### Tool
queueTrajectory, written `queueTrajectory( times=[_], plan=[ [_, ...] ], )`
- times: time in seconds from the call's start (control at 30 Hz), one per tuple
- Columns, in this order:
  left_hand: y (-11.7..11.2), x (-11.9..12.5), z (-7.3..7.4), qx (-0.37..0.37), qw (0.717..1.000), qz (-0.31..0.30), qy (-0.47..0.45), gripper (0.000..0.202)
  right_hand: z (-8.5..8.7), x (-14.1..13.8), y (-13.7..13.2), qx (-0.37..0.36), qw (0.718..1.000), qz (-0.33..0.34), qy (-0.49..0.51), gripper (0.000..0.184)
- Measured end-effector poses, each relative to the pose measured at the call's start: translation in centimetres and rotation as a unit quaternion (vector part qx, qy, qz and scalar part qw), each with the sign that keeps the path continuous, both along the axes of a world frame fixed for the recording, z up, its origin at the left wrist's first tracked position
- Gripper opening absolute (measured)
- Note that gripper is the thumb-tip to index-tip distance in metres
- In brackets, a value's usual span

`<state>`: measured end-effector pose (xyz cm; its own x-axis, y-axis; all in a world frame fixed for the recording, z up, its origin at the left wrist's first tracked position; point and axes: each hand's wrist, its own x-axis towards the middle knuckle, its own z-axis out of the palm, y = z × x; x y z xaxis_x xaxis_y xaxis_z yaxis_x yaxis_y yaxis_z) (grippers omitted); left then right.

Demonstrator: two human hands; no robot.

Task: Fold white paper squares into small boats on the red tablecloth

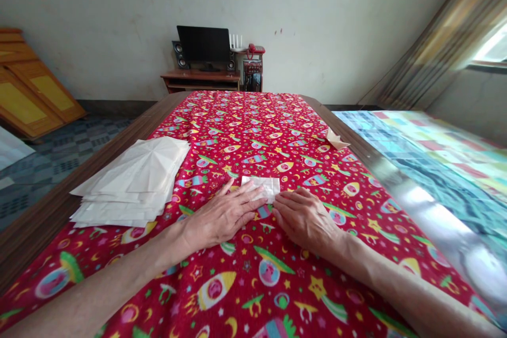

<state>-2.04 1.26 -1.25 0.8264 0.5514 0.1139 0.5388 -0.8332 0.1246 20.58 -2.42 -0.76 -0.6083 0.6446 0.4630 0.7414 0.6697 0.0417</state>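
Observation:
A small white piece of folded paper (271, 186) lies on the red patterned cloth in front of me. My left hand (225, 214) rests across its left and lower part, fingers stretched out and apart, pressing it flat. At the lower right corner of the paper, my right hand (303, 217) has its fingers together and bent, with the thumb close below them; the fingertips meet the paper's edge. To the left sits a stack of creased white paper sheets (138, 174). A small folded paper shape (336, 140) with pointed tips stands toward the right edge of the cloth.
The red cloth (253, 132) covers most of a dark wooden table (158, 111). Beyond its far end are a monitor (204, 45) and a red telephone (253, 50). A bed (443, 163) is on the right, and a yellow wooden cabinet (34, 87) on the left.

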Motion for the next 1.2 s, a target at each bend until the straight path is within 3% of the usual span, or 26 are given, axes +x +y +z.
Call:
queueTrajectory(
  times=[0.17,0.33,0.5,0.8,1.0,1.2],
  plan=[
    [0.1,0.0,0.0,0.005,1.0,-0.004,-0.009,0.043,0.0,-0.1,0.5,-0.033,0.999,-0.02,0.0,0.029],
    [0.1,0.0,0.0,0.018,1.0,-0.003,0.005,0.045,-0.5,0.3,1.2,-0.104,0.993,0.007,-0.056,0.052],
    [0.4,-0.4,-0.1,0.034,0.999,0.009,0.022,0.043,-0.8,1.4,1.6,-0.139,0.987,0.01,-0.075,0.056],
    [0.0,-1.9,0.1,0.031,0.999,0.007,0.014,0.043,-0.8,2.6,1.6,-0.122,0.99,-0.003,-0.066,0.052],
    [-0.2,-0.9,0.3,0.061,0.997,-0.038,-0.031,0.039,-0.3,1.6,0.6,-0.116,0.989,0.079,-0.049,0.049],
    [-0.4,-1.9,0.8,0.068,0.997,-0.01,-0.027,0.033,-0.5,2.5,0.3,-0.112,0.991,0.063,-0.041,0.04]
  ],
)
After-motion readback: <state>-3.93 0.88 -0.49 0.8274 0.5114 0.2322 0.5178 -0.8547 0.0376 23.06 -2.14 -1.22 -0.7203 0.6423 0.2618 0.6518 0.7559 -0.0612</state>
